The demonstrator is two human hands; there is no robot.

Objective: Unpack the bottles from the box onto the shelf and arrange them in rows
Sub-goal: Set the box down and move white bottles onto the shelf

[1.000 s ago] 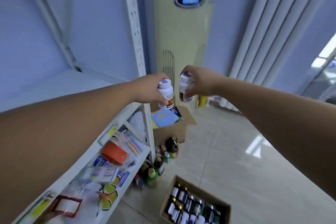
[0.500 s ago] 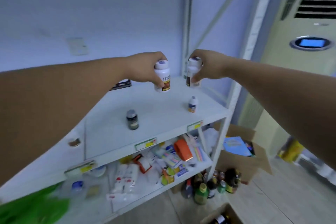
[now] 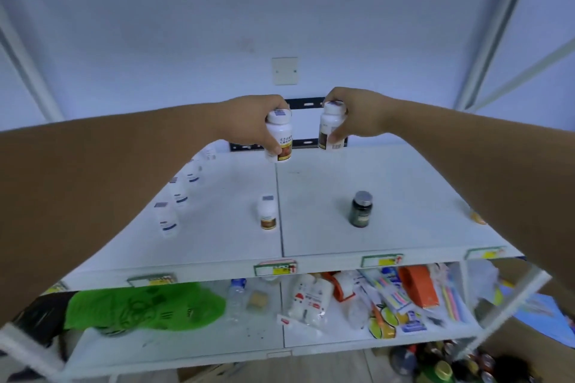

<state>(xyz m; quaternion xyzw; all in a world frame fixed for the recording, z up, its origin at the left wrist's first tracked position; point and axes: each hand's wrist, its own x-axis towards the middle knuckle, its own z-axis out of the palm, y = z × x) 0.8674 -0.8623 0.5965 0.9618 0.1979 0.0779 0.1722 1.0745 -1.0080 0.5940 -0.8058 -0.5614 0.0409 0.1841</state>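
Left hand point(image 3: 252, 121): fingers point(image 3: 273, 148) clamped round left bottle point(image 3: 281, 141), white, upright, above the shelf point(image 3: 404, 196) at its 12 o'clock edge.
Right hand point(image 3: 357, 115): fingers clamped round right bottle point(image 3: 330, 130), white, upright, near the other, not touching.
Row of white bottles point(image 3: 179, 196): shelf's 9 o'clock side, front to back.
Small white bottle point(image 3: 268, 213): standing at 6 o'clock of left bottle.
Dark bottle point(image 3: 361, 210): standing at 5 o'clock of right bottle.
Lower shelf point(image 3: 186, 348): mixed packets; green bag point(image 3: 140, 308) at 9 o'clock.

The left hand point(image 3: 253, 121), right hand point(image 3: 361, 116) and forearms point(image 3: 124, 183) seem bare.
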